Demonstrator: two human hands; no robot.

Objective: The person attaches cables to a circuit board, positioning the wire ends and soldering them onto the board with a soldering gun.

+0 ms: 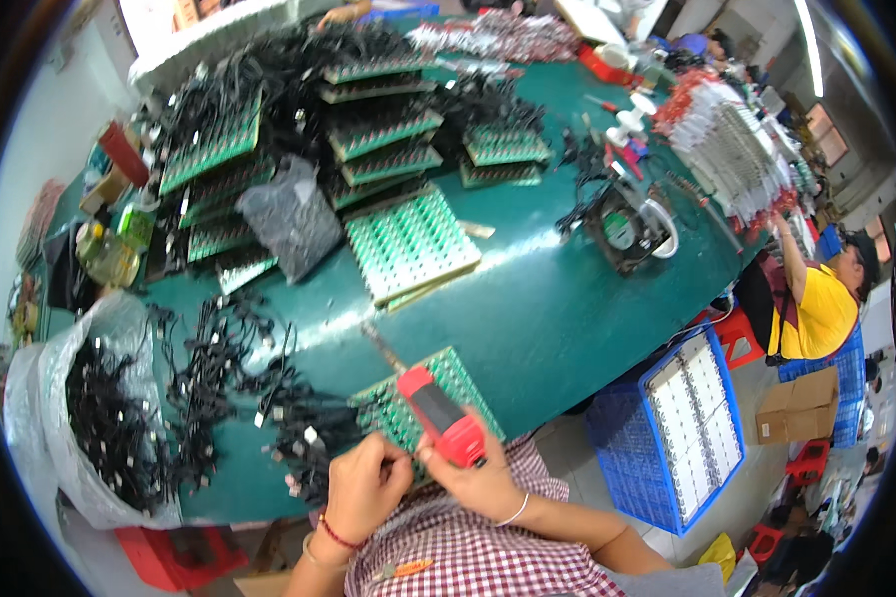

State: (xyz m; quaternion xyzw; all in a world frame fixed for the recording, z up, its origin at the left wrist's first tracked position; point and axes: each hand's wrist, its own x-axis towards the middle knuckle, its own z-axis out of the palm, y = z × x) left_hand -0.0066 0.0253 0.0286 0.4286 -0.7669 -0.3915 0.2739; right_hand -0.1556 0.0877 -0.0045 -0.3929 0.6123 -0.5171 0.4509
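My right hand (478,478) is wrapped round a red-and-black handled tool (443,416) with a thin metal shaft, perhaps a soldering iron. Its shaft points away and to the left, over the table. Just left of it, my left hand (366,485) is closed with curled fingers; whatever it may hold is hidden. Beneath the tool and in front of both hands lies a green circuit board (448,378) with rows of pale pads, partly covered by them. Black cables (314,438) with metal plugs lie beside the board, close to my left hand.
A stack of green boards (413,244) stands farther back, with board piles and cables (378,129) behind. A plastic bag of cables (110,428) sits at left. A round device (622,231) rests at right. A blue crate (657,438) and a person in yellow (816,313) are beyond the table.
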